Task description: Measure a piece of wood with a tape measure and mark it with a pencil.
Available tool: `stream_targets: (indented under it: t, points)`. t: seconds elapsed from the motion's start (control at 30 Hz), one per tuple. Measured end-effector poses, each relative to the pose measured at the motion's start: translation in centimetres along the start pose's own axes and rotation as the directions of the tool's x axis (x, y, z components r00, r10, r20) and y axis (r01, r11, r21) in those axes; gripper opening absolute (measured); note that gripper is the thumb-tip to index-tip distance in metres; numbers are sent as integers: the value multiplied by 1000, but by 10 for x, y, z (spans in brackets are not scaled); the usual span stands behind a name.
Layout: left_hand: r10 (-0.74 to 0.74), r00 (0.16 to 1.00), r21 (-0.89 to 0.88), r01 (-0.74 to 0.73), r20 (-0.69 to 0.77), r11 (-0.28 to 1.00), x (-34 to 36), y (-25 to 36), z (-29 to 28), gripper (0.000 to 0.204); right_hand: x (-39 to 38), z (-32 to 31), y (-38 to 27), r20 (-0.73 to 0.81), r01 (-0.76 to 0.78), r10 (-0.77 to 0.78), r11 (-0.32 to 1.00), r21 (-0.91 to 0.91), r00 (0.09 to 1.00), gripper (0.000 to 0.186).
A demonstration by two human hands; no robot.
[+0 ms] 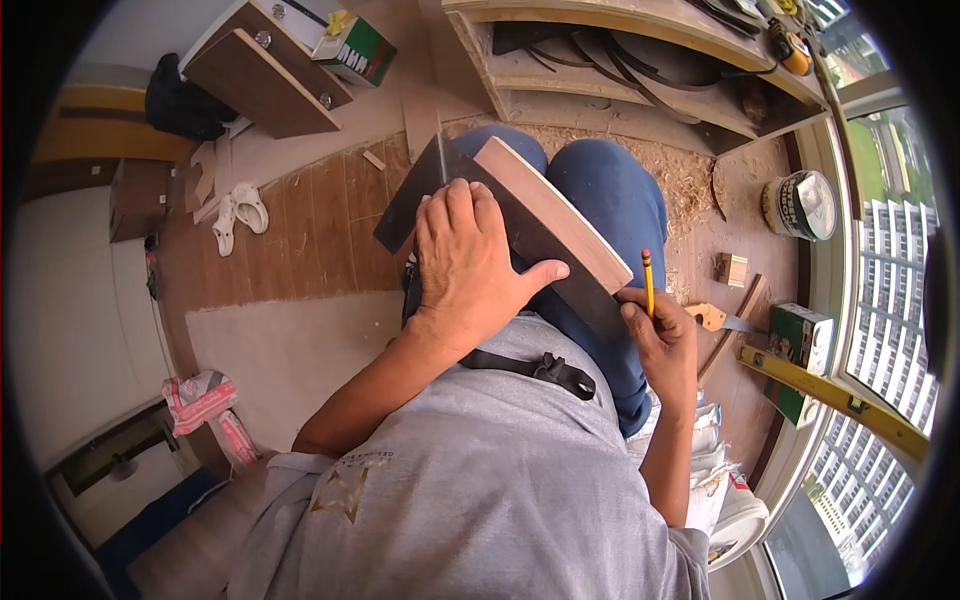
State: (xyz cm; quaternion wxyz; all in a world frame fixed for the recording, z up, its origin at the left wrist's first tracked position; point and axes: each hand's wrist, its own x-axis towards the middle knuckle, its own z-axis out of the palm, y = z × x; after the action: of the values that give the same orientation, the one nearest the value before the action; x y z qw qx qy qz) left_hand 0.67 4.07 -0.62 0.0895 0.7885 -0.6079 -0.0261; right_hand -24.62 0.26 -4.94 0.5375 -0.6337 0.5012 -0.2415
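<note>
Across my lap lies a dark, flat L-shaped piece (572, 285), with a pale wooden strip (555, 210) along its far edge. I cannot tell whether the two are joined. My left hand (460, 250) grips the dark piece near its corner, fingers bent over it and thumb stretched to the right along its face. A yellow pencil (649, 285) with a reddish eraser stands almost upright in my right hand (664, 335), pinched between thumb and fingers. That hand is at the right end of the strip and the dark piece; the pencil's tip is hidden.
Ahead stands a wooden shelf unit (560, 100) with dark curved strips inside, and wood shavings (690, 190) litter the floor before it. To the right are a bucket (800, 205), a handsaw (710, 317) and a yellow spirit level (830, 385). Pale clogs (240, 212) lie left.
</note>
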Motion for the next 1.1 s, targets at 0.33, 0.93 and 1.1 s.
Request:
stream_targets:
  t: [0.33,0.93,1.1]
  points:
    - [-25,1000,-64,25,-2,998,-1,-2,0,107,88,30,-90,-117,269,-242,887,376,963,19]
    - [-1,1000,-50,0,-15,999,-3,-5,4,103,118,75,-94,232,498,-471,865,-68,851,20]
    - [-4,1000,-56,5,28,998,-3,-2,2,105,100,44,-88,232,551,-507,808,-208,831,19]
